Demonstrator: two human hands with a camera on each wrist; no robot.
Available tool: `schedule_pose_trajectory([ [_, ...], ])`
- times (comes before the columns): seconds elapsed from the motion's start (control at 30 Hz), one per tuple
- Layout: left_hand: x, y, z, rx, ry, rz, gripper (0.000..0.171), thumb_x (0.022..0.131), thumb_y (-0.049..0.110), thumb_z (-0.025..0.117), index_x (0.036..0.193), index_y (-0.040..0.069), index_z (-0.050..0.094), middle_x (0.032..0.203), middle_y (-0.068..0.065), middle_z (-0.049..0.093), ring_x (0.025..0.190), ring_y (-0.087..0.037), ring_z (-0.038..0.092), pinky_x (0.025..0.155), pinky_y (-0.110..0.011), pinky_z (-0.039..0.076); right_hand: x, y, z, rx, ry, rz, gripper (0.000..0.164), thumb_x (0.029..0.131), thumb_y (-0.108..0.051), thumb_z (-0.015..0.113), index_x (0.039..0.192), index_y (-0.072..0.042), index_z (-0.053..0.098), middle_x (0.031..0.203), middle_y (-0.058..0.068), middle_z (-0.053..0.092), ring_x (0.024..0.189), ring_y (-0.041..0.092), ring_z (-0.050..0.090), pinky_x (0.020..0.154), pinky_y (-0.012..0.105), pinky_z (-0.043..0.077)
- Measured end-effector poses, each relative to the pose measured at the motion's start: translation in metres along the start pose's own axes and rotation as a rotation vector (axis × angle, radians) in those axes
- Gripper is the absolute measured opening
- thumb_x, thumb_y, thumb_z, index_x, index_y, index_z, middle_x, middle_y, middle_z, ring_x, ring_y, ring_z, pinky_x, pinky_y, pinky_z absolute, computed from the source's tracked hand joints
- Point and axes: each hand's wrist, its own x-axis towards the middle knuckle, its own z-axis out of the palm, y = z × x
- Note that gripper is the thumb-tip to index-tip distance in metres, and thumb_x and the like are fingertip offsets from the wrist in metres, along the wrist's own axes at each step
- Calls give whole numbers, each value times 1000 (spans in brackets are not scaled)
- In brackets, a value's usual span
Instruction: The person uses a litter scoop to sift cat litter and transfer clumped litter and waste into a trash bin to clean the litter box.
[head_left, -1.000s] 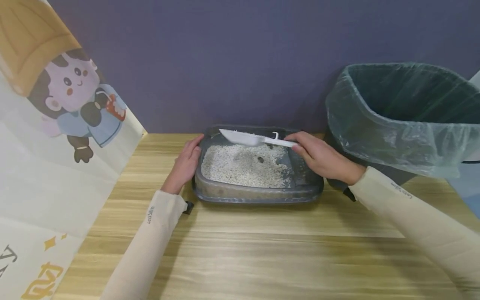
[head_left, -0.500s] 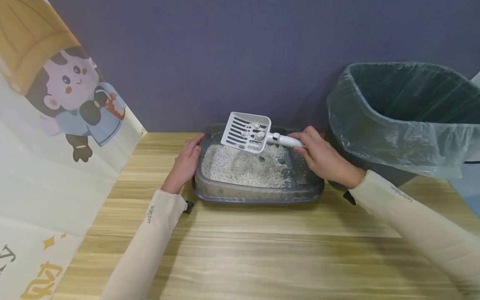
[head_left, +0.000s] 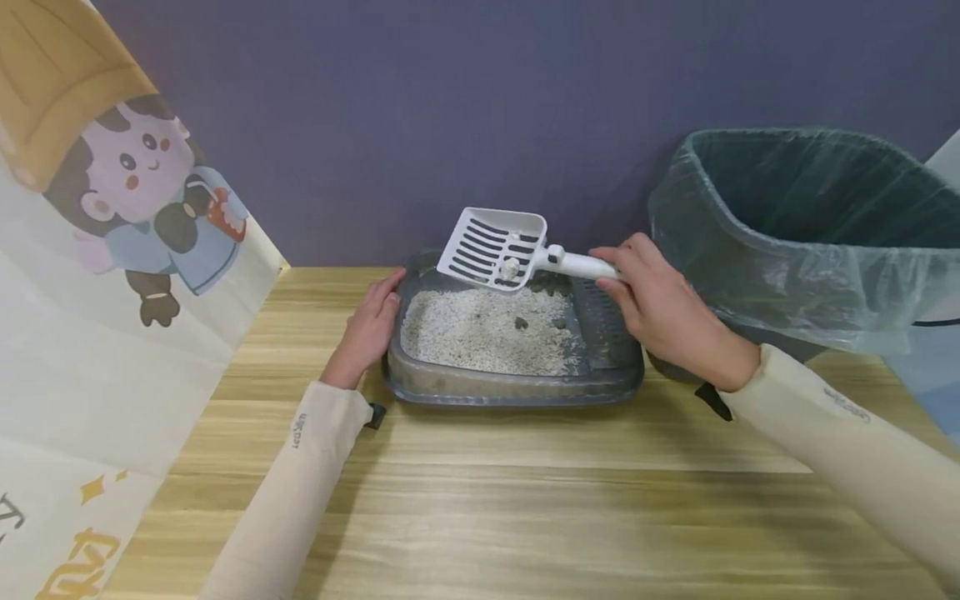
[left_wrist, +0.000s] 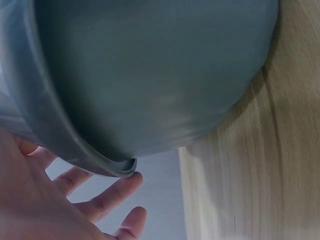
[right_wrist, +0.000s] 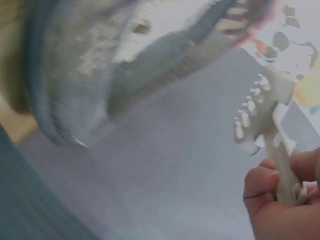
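In the head view my right hand [head_left: 671,312] grips the handle of a white slotted litter scoop [head_left: 487,237], held above the back of a grey litter box [head_left: 517,390]. A pale clump [head_left: 510,268] and a smaller bit lie in the scoop. Pale granular litter [head_left: 472,329] covers most of the box floor, with dark clumps [head_left: 521,322] on its right part. My left hand [head_left: 371,321] rests at the box's left rim; in the left wrist view its fingers [left_wrist: 112,197] spread loosely beside the lip. Blurred in the right wrist view, the scoop [right_wrist: 280,145] sits between thumb and fingers.
A dark bin [head_left: 810,187] lined with a clear plastic bag [head_left: 795,287] stands to the right of the box. The wooden table [head_left: 510,500] backs onto a dark blue wall [head_left: 420,125]. A cartoon-printed panel [head_left: 150,233] borders the left side.
The scoop has turned from edge-on to show its slotted face, and risen slightly. Much of the loose litter on it has gone. The right hand moved slightly up and right; the left hand stayed.
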Motion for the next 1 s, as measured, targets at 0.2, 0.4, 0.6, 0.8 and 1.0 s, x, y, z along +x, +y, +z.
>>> schedule_pose_trajectory([
  [0.2, -2, -3, -1, 6, -9, -11, 47, 104, 27, 27, 149, 16, 31, 146, -10, 34, 134, -31, 30, 106, -57, 24, -1, -17, -33, -57, 94, -5, 36, 93, -6, 57, 128, 1, 52, 97, 13, 44, 73, 18, 36, 59, 32, 32],
  [0.4, -5, -6, -1, 3, -23, -28, 47, 104, 27, 26, 149, 16, 30, 148, -11, 32, 135, -32, 28, 107, -56, 22, -8, -16, -69, -121, 173, 40, 32, 97, -6, 52, 127, 3, 53, 93, 15, 44, 74, 20, 35, 61, 32, 26],
  [0.6, -8, -12, -2, 4, -19, -46, 47, 103, 25, 27, 149, 15, 31, 148, -12, 32, 134, -34, 29, 106, -58, 21, -20, 3, -102, -230, 288, 212, 30, 97, -3, 48, 123, 11, 53, 92, 24, 43, 77, 32, 34, 62, 37, 22],
  [0.8, -8, -14, 0, 15, -21, -56, 47, 103, 27, 27, 149, 17, 31, 147, -12, 32, 133, -35, 30, 103, -64, 19, -42, 41, -119, -295, 374, 531, 37, 102, -9, 35, 134, 9, 44, 116, 31, 42, 92, 43, 38, 73, 38, 32],
  [1.0, -9, -14, 2, 18, -20, -64, 47, 103, 28, 26, 149, 17, 31, 147, -12, 33, 133, -35, 30, 102, -66, 18, -61, 79, -121, -259, 449, 671, 40, 104, -9, 27, 143, -7, 37, 132, 26, 44, 92, 27, 45, 84, 27, 33],
])
